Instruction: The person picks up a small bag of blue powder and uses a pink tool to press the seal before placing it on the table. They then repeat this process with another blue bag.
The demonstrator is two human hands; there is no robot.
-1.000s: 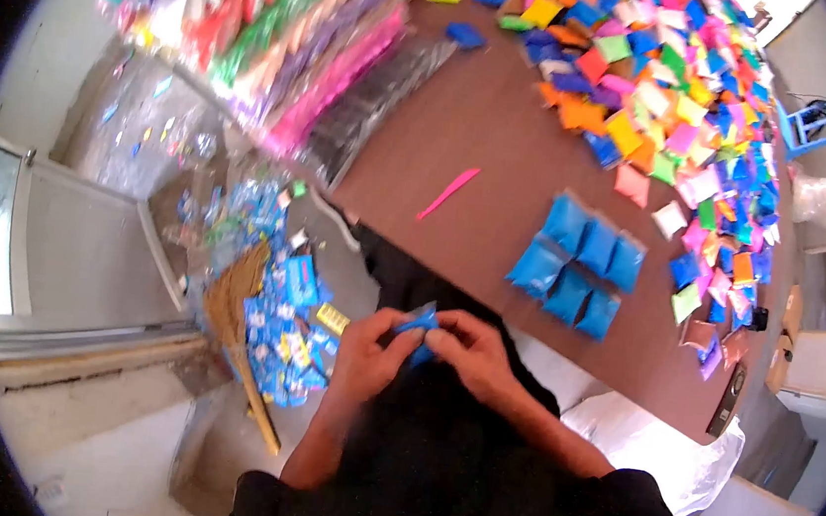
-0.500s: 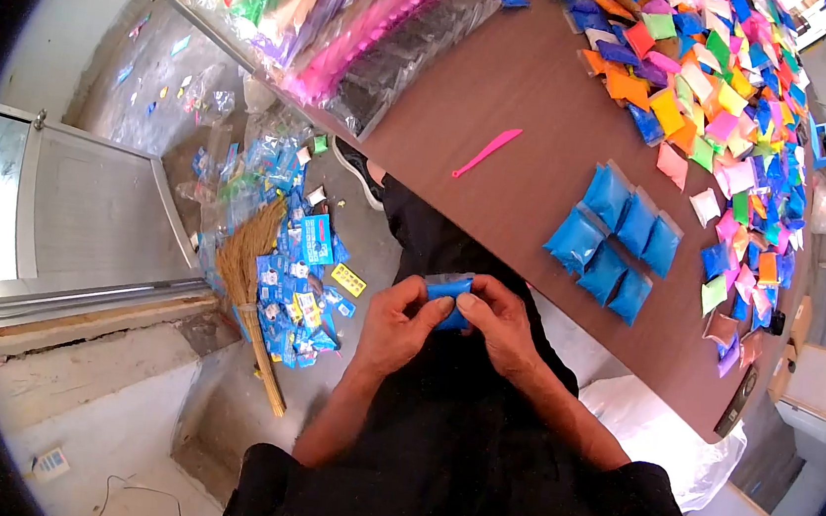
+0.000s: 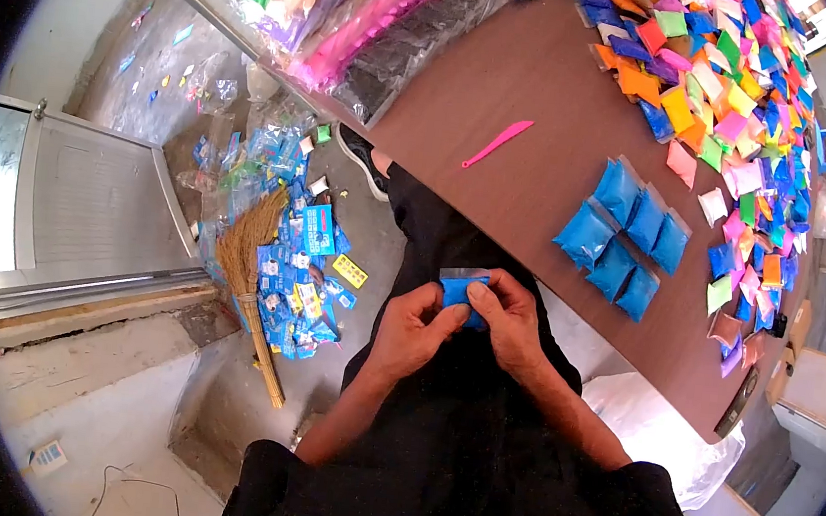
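Observation:
Between my two hands, over my lap, is a small blue packet (image 3: 465,289) with a clear upper edge. My left hand (image 3: 412,330) pinches its left side with thumb and fingers. On the other side my right hand (image 3: 509,319) grips it, the thumb pressed on its front. The fingers behind the packet are partly hidden. On the brown table (image 3: 498,197), to the right of my hands, lies a group of several similar blue packets (image 3: 612,272). A pink plastic knife (image 3: 496,145) rests on the table ahead of them.
Many colourful packets (image 3: 706,107) are heaped along the table's far right. Clear bags with coloured contents (image 3: 355,29) lie at the upper left of the tabletop. A straw broom (image 3: 256,253) and blue printed wrappers (image 3: 295,291) are on the floor to the left.
Both hands have shifted slightly to the right with the blue packet. Its clear upper edge now shows more, and the right thumb lies across its front.

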